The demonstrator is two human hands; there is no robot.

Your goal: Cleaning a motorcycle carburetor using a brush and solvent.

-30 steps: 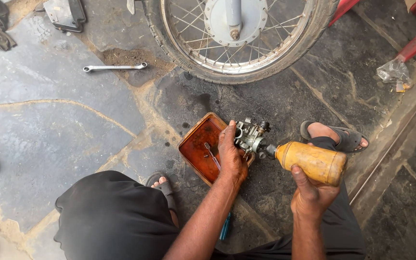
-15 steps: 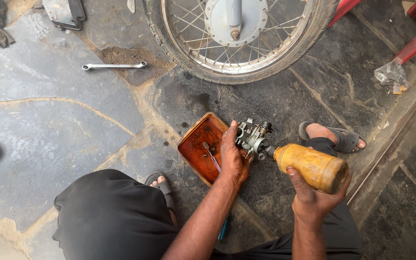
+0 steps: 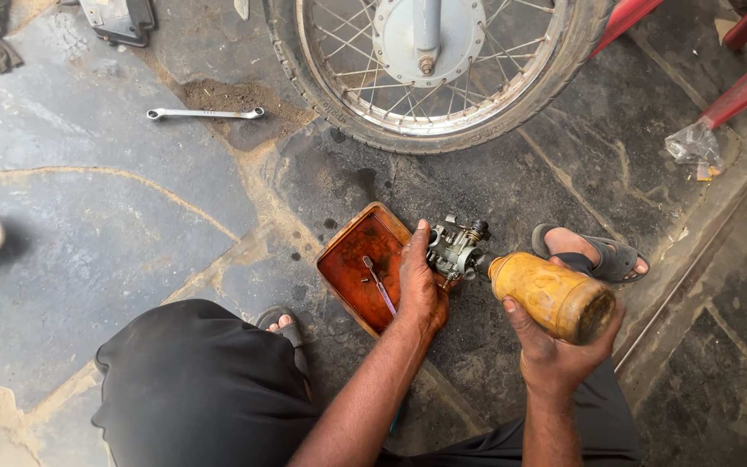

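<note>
So, starting at the left: there's a ring spanner point(image 3: 206, 113) lying on the stone floor point(image 3: 88, 225) well away from you, up near the spoked wheel point(image 3: 430, 65). Closer in, an orange tray point(image 3: 358, 265) sits on the floor with a thin metal tool point(image 3: 379, 284) lying in it. Your left hand point(image 3: 420, 285) is wrapped around a small metal carburettor point(image 3: 457, 249), held just past the tray's right edge. Your right hand point(image 3: 555, 350) is closed around a grimy yellow bottle point(image 3: 551, 295), tipped sideways with its neck right at the carburettor. Your sandalled foot point(image 3: 594, 252) sits just behind the bottle.
</note>
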